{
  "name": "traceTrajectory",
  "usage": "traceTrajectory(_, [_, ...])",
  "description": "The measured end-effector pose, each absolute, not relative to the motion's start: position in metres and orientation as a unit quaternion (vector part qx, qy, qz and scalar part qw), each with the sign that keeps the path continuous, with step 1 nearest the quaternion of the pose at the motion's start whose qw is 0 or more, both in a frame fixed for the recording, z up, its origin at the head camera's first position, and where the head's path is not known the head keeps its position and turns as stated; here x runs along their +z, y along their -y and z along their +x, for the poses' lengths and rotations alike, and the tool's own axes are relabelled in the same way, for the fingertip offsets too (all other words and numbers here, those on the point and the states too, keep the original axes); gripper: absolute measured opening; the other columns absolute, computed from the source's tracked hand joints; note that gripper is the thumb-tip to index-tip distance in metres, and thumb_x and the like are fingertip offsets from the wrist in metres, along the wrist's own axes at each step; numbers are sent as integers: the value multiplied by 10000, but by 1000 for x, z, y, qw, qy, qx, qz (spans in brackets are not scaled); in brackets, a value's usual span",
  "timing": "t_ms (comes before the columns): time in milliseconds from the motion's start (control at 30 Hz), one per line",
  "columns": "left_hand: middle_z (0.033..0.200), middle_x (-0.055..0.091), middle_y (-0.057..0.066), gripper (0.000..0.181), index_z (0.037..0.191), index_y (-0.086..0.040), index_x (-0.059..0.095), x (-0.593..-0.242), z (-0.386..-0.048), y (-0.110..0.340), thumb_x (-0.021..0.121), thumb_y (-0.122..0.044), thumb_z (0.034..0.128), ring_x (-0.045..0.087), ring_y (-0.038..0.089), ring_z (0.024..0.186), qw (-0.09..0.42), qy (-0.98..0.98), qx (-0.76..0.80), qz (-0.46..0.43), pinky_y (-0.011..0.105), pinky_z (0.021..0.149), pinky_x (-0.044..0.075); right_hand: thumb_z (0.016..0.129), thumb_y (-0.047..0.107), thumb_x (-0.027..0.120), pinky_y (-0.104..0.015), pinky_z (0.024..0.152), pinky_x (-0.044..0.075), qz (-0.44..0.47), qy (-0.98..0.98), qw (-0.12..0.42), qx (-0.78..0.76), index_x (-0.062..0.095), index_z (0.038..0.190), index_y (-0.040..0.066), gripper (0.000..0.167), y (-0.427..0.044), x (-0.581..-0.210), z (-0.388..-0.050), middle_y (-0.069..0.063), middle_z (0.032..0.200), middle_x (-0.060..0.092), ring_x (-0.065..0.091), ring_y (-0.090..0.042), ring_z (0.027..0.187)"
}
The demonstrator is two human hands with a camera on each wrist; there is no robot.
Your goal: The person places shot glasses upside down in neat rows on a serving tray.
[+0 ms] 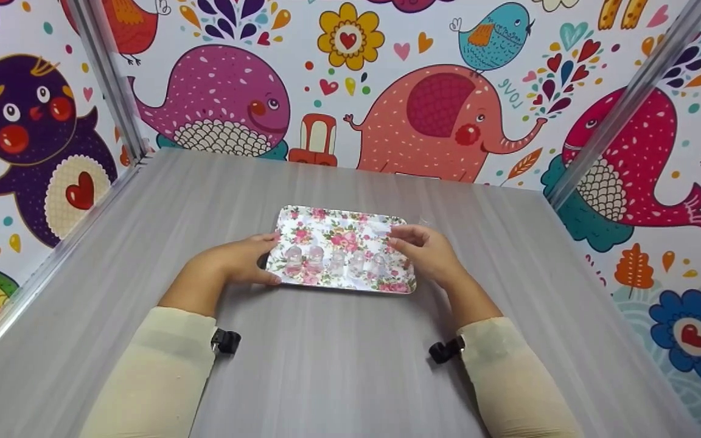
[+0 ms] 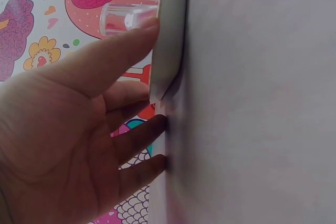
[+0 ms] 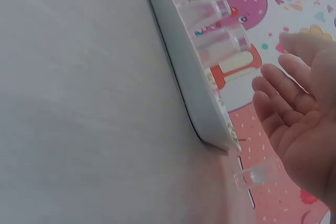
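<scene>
A flowered rectangular tray lies on the table. Several small clear cups stand in a row along its near side. My left hand is at the tray's left end; in the left wrist view the thumb rests against the tray's side near the corner and the lower fingers reach down beside it. Over the right end hovers my right hand, fingers loosely bent. In the right wrist view this hand holds nothing and is apart from the cups. Another clear cup stands outside the tray, past its right end.
The grey table is bounded by walls printed with cartoon animals, such as the elephant. Metal posts stand at the back corners. Black wrist bands show at both cuffs.
</scene>
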State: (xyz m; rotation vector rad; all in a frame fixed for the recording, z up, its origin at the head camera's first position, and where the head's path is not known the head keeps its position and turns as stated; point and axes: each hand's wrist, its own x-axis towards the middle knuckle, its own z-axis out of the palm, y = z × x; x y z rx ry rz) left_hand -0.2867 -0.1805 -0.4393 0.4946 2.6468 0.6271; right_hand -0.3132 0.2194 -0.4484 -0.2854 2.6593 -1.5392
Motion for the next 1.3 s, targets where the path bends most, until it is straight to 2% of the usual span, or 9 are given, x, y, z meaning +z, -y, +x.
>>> traceTrajectory(67, [1810,197,108,963,1686,-36,293,-438,-286,181,803,-390,951,208,403,1666,188,-940,223,177,587,1352,218,1007,344,758,-377,952,629,-76,-860,19,-504,748,1317,162,360,-225,-449,-316,-44,1242,765,710,-241,1145])
traceTrajectory(233, [1809,204,100,947,1682,-38,312,-437,-285,180,803,-386,951,221,394,1665,189,-939,223,179,584,1349,231,1011,353,753,-217,913,596,-61,-850,-9,-522,728,1333,127,394,-239,-454,-323,-69,1267,746,687,-226,1156])
traceTrajectory(367, [1808,206,105,952,1682,-37,310,-437,-286,180,806,-390,950,219,393,1665,188,-940,222,180,579,1350,230,1015,380,745,-187,924,582,-45,-848,-22,-528,718,1345,129,416,-248,-455,-326,-44,1277,745,681,-206,1188])
traceTrajectory(500, [1802,215,133,957,1676,-18,310,-437,-287,179,808,-389,948,223,408,1660,184,-940,222,184,582,1348,231,1017,375,745,-200,935,578,-38,-847,-38,-529,706,1360,92,447,-256,-455,-329,-74,1284,745,679,-222,1194])
traceTrajectory(700, [1802,217,129,957,1679,-21,304,-439,-287,179,806,-385,950,225,404,1661,185,-941,219,179,578,1348,235,1018,376,741,-185,919,555,-5,-851,-56,-522,734,1300,139,369,-266,-457,-334,-73,1268,740,657,-200,1153])
traceTrajectory(867, [1803,212,130,970,1681,-23,297,-438,-286,179,810,-394,945,221,412,1660,185,-941,219,179,587,1346,235,1014,344,749,-178,888,553,17,-849,-51,-526,734,1306,111,374,-273,-462,-340,-90,1264,727,644,-206,1128])
traceTrajectory(967, [1803,211,132,973,1680,-19,298,-437,-286,179,810,-400,945,220,417,1659,185,-941,219,181,591,1345,233,1008,321,761,-190,892,558,40,-841,-53,-537,712,1339,83,410,-278,-465,-345,-97,1275,714,638,-197,1120])
traceTrajectory(1100, [1806,201,128,961,1682,-23,298,-436,-285,179,803,-392,953,213,415,1661,189,-940,223,179,591,1348,224,997,300,774,-270,931,592,77,-824,-58,-559,657,1418,61,498,-281,-467,-351,-113,1323,688,654,-197,1103])
traceTrajectory(1300, [1806,196,132,957,1684,-28,293,-435,-285,178,802,-377,953,205,414,1664,193,-937,230,176,590,1351,217,990,278,773,-290,952,598,105,-816,-53,-566,581,1506,79,586,-282,-466,-362,-117,1412,642,661,-223,1165])
